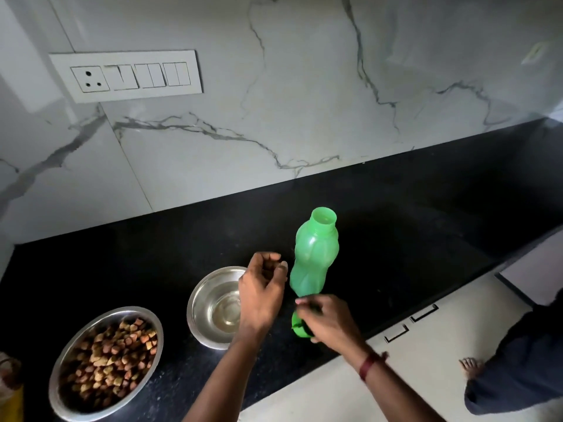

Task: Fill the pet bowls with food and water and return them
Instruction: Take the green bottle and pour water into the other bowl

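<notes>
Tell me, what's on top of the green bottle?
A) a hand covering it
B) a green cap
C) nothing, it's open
C: the bottle stands on the counter with its mouth open, and the right hand holds the cap down by its base.

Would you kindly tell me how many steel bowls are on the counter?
2. The kibble bowl sits near left; the water bowl stands centre, partly behind the left hand.
</notes>
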